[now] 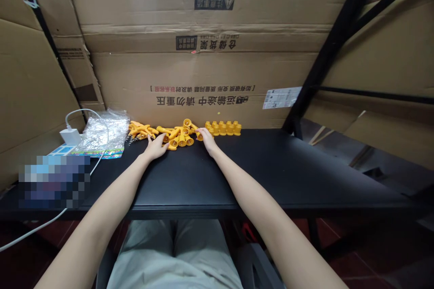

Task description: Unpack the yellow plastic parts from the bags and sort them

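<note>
A loose pile of yellow plastic pieces with round, funnel-like cup ends [182, 140] lies between my two hands at the back of the black table. My left hand [156, 146] rests at the pile's left side, thumb and fingers apart, touching its edge. From the right, my right hand [208, 141] reaches in with outstretched fingers, its tips against a yellow cup-ended piece [199, 135]. Left of the pile is a heap of slimmer orange-yellow pieces [140, 130] with thin metallic bits by it. Short yellow cylindrical pieces [229, 128] stand upright in rows beyond my right hand.
Clear plastic bags [103, 131] lie at the left, near a white charger plug [70, 136] with a white cable [107, 137]. A blurred-out item [54, 180] sits in front. A cardboard wall [203, 67] rises behind the black table [271, 167]; a black metal post [325, 49] stands right.
</note>
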Motion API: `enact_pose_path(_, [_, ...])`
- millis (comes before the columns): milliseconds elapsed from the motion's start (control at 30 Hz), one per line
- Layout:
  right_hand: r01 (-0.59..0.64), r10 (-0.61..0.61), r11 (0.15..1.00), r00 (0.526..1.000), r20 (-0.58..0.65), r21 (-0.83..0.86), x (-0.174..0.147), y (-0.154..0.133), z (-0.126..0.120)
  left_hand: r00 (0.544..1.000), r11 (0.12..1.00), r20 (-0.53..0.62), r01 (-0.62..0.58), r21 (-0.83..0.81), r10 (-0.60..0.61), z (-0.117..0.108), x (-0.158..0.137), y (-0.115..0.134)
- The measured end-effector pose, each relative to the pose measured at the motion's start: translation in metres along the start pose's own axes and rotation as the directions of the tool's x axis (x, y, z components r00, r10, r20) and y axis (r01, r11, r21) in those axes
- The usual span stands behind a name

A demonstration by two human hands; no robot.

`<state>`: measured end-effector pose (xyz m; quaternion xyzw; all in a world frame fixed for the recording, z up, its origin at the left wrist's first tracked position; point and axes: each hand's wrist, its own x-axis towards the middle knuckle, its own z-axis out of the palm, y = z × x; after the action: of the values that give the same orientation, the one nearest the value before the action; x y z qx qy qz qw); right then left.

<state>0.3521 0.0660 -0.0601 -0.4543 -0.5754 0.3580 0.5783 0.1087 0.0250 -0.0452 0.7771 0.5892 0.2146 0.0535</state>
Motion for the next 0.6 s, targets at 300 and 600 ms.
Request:
enact_pose_path(300, [-0.035,0.027,0.982,0.999,-0.044,-0.185,0.001,0.01,-0.001,0.991,0.994,-0.07,0.113,0.0,-0.113,-0.003,0.002,-0.01])
enact_pose_path(600, [0.107,-0.152,0.908,0.985,-0.081,-0.405,-0.001,0.005,-0.005,0.962,0.992,-0.251,0.12,0.036,-0.108,-0.002,0.006,-0.039])
